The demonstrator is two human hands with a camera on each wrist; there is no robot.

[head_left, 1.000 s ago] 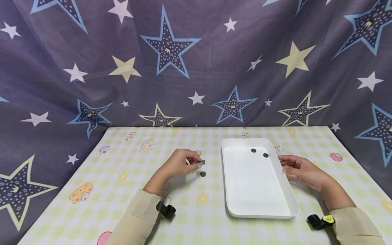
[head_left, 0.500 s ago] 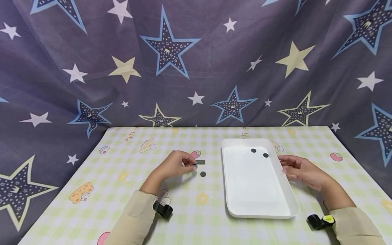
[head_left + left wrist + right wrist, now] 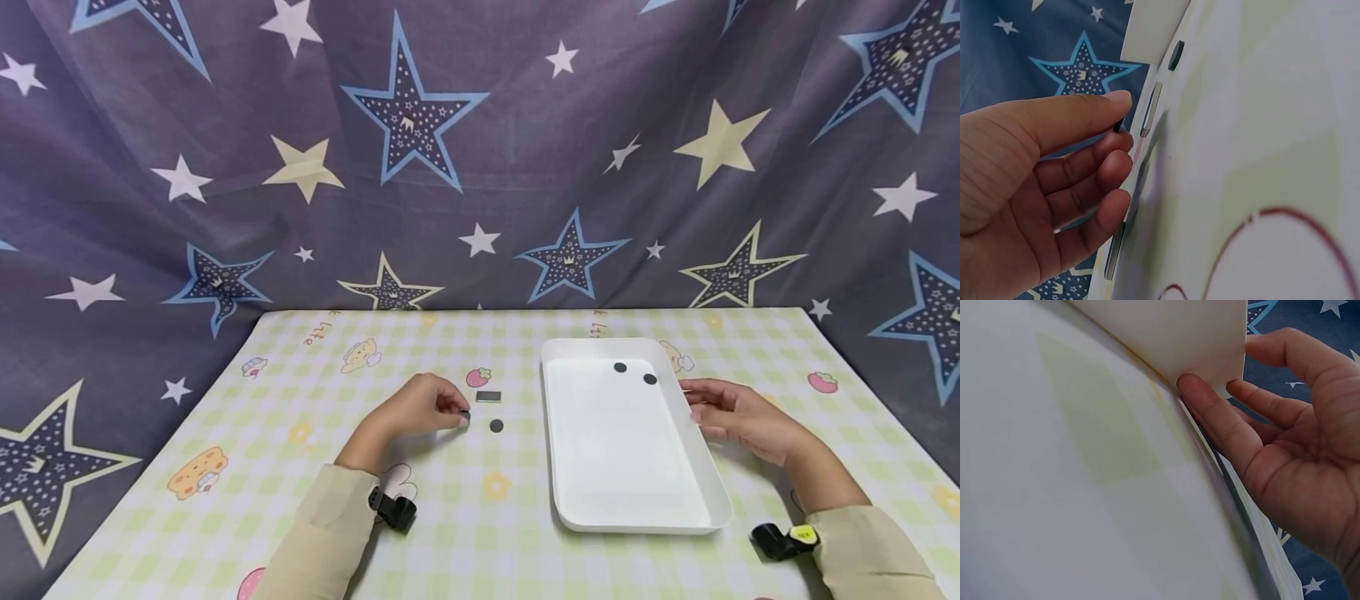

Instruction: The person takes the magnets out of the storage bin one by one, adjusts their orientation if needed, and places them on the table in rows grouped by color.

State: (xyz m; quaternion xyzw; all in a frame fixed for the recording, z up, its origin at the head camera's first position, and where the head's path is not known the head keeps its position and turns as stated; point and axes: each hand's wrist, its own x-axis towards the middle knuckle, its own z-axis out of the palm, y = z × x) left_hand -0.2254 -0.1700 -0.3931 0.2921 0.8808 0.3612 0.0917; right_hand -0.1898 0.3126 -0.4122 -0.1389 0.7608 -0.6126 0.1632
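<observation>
My left hand (image 3: 420, 407) pinches a small black disc (image 3: 1118, 126) between thumb and fingertips, just above the cloth. Right of it, a dark rectangular piece (image 3: 489, 397) and another black disc (image 3: 497, 426) lie on the table. In the left wrist view, a second flat bar-like piece (image 3: 1114, 251) shows partly behind the little finger; in the head view the hand hides that spot. The white tray (image 3: 626, 528) holds two black discs, one (image 3: 620, 367) left of the other (image 3: 650, 379), near its far end. My right hand (image 3: 742, 419) touches the tray's right outer wall with its fingertips.
A green-and-white checked cloth (image 3: 300, 533) with printed cartoons covers the table. A dark star-patterned curtain (image 3: 510, 183) hangs behind its far edge. Black wrist cameras sit on the left wrist (image 3: 393, 508) and right wrist (image 3: 783, 542).
My left hand has moved left and slightly nearer with the disc, away from the rectangular piece, which is now fully in sight. The right hand and tray have stayed put.
</observation>
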